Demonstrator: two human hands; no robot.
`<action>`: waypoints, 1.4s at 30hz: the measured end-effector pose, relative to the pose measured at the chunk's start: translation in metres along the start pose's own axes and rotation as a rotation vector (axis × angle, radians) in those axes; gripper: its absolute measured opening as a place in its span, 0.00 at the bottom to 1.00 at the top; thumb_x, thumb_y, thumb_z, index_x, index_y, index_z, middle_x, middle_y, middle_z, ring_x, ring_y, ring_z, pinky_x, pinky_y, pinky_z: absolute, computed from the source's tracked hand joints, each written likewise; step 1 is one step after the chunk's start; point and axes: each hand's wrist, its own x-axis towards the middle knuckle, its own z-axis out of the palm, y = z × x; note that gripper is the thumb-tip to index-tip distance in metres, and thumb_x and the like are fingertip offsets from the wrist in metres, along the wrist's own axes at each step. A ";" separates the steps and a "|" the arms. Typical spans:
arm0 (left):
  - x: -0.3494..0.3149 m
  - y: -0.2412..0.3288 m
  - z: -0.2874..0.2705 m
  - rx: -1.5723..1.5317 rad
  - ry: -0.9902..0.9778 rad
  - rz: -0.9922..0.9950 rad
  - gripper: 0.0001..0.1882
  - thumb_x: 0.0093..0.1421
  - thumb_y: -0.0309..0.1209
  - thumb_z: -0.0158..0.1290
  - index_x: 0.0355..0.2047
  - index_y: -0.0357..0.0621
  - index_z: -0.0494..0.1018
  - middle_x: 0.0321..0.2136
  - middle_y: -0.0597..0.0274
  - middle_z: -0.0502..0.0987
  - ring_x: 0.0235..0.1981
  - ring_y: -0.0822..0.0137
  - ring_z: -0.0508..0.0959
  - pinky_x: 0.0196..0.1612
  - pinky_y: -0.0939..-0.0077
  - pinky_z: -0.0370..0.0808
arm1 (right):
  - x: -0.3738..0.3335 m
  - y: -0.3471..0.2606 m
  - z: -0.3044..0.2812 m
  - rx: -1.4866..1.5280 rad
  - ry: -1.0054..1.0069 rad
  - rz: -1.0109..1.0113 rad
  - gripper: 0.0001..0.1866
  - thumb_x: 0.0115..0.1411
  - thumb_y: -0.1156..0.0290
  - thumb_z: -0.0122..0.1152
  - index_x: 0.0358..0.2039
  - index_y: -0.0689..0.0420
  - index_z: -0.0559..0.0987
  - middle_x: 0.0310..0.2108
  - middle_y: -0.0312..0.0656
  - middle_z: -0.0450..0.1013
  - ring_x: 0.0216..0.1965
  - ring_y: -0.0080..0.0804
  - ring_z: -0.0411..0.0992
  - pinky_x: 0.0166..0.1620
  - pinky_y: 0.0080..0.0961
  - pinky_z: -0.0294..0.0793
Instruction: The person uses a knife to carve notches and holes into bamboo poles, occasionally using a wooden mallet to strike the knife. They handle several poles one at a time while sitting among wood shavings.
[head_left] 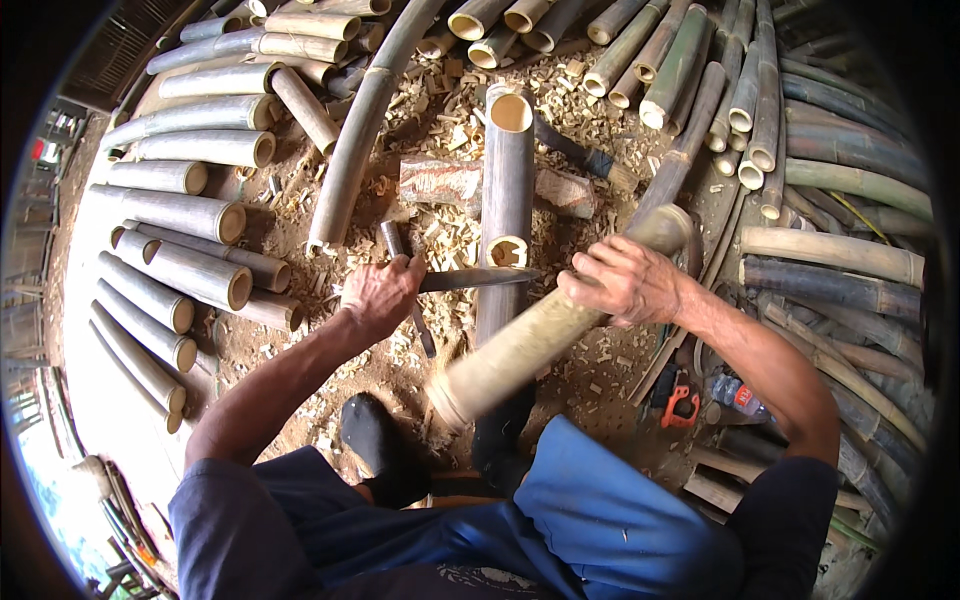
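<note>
My left hand (pixel 382 292) is closed round the handle of a knife (pixel 480 279), its dark blade pointing right across a bamboo pole (pixel 505 170). That pole lies lengthwise in front of me, with a cut opening (pixel 506 251) in its upper side just beyond the blade. In my right hand (pixel 625 282) is a thick, pale bamboo piece (pixel 530 345), tilted and smeared by motion, its lower end toward my legs. Behind my left hand, a tool with a round grey end (pixel 392 238) is partly hidden; its kind is unclear.
A rough log (pixel 440 183) supports the pole crosswise. Wood chips (pixel 440 115) cover the ground. Cut bamboo lengths (pixel 190 205) lie in rows at left, more bamboo (pixel 840 275) is stacked at right. An orange-handled tool (pixel 682 402) and a plastic bottle (pixel 738 393) lie near my right arm.
</note>
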 end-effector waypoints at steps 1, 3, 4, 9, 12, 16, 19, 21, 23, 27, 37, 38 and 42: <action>0.002 0.003 -0.001 -0.017 -0.024 -0.006 0.12 0.72 0.33 0.38 0.43 0.40 0.69 0.33 0.49 0.77 0.26 0.53 0.80 0.26 0.57 0.78 | -0.006 0.009 0.012 -0.050 0.031 -0.004 0.48 0.38 0.55 0.82 0.58 0.55 0.68 0.38 0.40 0.69 0.38 0.33 0.71 0.41 0.32 0.76; 0.010 0.011 -0.010 -0.071 -0.156 -0.057 0.10 0.69 0.28 0.42 0.49 0.39 0.64 0.37 0.47 0.75 0.25 0.57 0.79 0.24 0.61 0.78 | -0.007 0.009 0.013 -0.106 -0.027 0.137 0.47 0.38 0.53 0.82 0.57 0.55 0.69 0.37 0.39 0.70 0.37 0.33 0.71 0.41 0.31 0.76; 0.013 0.012 -0.011 -0.098 -0.222 -0.083 0.13 0.68 0.25 0.44 0.52 0.38 0.62 0.38 0.46 0.74 0.25 0.60 0.78 0.23 0.63 0.78 | -0.008 0.004 0.013 -0.082 -0.033 0.146 0.47 0.38 0.53 0.82 0.57 0.55 0.69 0.37 0.39 0.70 0.37 0.32 0.71 0.40 0.31 0.76; 0.002 0.004 0.003 -0.063 0.081 -0.015 0.06 0.65 0.26 0.45 0.41 0.42 0.67 0.32 0.48 0.76 0.28 0.51 0.80 0.27 0.56 0.78 | -0.001 -0.006 0.008 -0.046 0.067 -0.035 0.47 0.38 0.53 0.82 0.57 0.56 0.69 0.37 0.39 0.71 0.39 0.33 0.73 0.40 0.32 0.77; 0.005 0.008 0.001 -0.057 0.100 0.002 0.06 0.65 0.25 0.45 0.42 0.41 0.66 0.31 0.49 0.75 0.28 0.53 0.80 0.26 0.56 0.78 | -0.005 0.013 0.022 -0.087 0.028 0.122 0.44 0.40 0.56 0.80 0.56 0.56 0.69 0.37 0.39 0.70 0.39 0.32 0.71 0.40 0.31 0.76; 0.034 -0.027 0.013 -0.173 -0.150 0.069 0.09 0.69 0.30 0.47 0.41 0.37 0.72 0.24 0.56 0.76 0.20 0.67 0.77 0.19 0.71 0.74 | 0.001 0.025 0.000 -0.195 -0.080 0.210 0.43 0.41 0.56 0.80 0.55 0.57 0.69 0.40 0.43 0.71 0.41 0.34 0.72 0.39 0.31 0.77; 0.047 -0.031 -0.027 -0.874 -0.047 0.081 0.16 0.59 0.42 0.64 0.33 0.39 0.82 0.20 0.61 0.80 0.17 0.74 0.77 0.18 0.79 0.75 | -0.011 0.030 -0.012 0.017 0.149 0.417 0.40 0.42 0.62 0.80 0.54 0.57 0.69 0.39 0.47 0.73 0.38 0.38 0.76 0.37 0.36 0.82; 0.054 -0.036 -0.044 -1.025 0.000 0.092 0.21 0.57 0.49 0.65 0.33 0.40 0.82 0.18 0.63 0.78 0.15 0.74 0.74 0.17 0.76 0.71 | -0.004 0.025 -0.031 0.160 0.339 0.538 0.36 0.45 0.67 0.78 0.53 0.58 0.68 0.42 0.51 0.75 0.42 0.43 0.79 0.41 0.40 0.84; 0.052 -0.040 -0.052 -0.837 0.101 0.185 0.25 0.59 0.54 0.61 0.33 0.40 0.83 0.17 0.62 0.78 0.17 0.71 0.75 0.21 0.69 0.71 | 0.008 0.005 -0.057 0.661 0.352 0.926 0.35 0.47 0.67 0.76 0.53 0.59 0.67 0.45 0.53 0.75 0.43 0.44 0.79 0.42 0.38 0.83; 0.044 -0.043 -0.059 -0.495 0.136 0.239 0.26 0.61 0.55 0.58 0.30 0.41 0.84 0.15 0.61 0.77 0.17 0.67 0.76 0.24 0.65 0.73 | 0.006 -0.008 -0.043 0.905 0.505 0.980 0.38 0.52 0.61 0.73 0.57 0.63 0.64 0.47 0.52 0.74 0.47 0.38 0.76 0.50 0.33 0.76; 0.040 -0.066 -0.036 -0.252 0.064 0.143 0.22 0.63 0.54 0.55 0.31 0.49 0.85 0.12 0.68 0.75 0.12 0.73 0.72 0.18 0.73 0.71 | 0.038 -0.053 -0.040 1.114 0.388 1.010 0.41 0.53 0.62 0.69 0.59 0.65 0.57 0.47 0.59 0.72 0.42 0.40 0.77 0.46 0.32 0.83; 0.040 -0.066 -0.035 -0.250 0.076 0.145 0.22 0.63 0.54 0.55 0.31 0.49 0.85 0.12 0.69 0.75 0.11 0.74 0.72 0.17 0.73 0.71 | 0.042 -0.057 -0.040 1.091 0.189 1.137 0.38 0.51 0.66 0.68 0.58 0.63 0.58 0.42 0.60 0.74 0.37 0.45 0.79 0.43 0.35 0.82; 0.044 -0.064 -0.034 -0.251 0.026 0.111 0.22 0.62 0.54 0.56 0.31 0.47 0.84 0.14 0.67 0.77 0.12 0.72 0.74 0.18 0.73 0.73 | 0.047 -0.051 -0.039 0.832 -0.067 1.035 0.36 0.50 0.65 0.69 0.55 0.63 0.62 0.37 0.62 0.75 0.37 0.53 0.78 0.42 0.42 0.78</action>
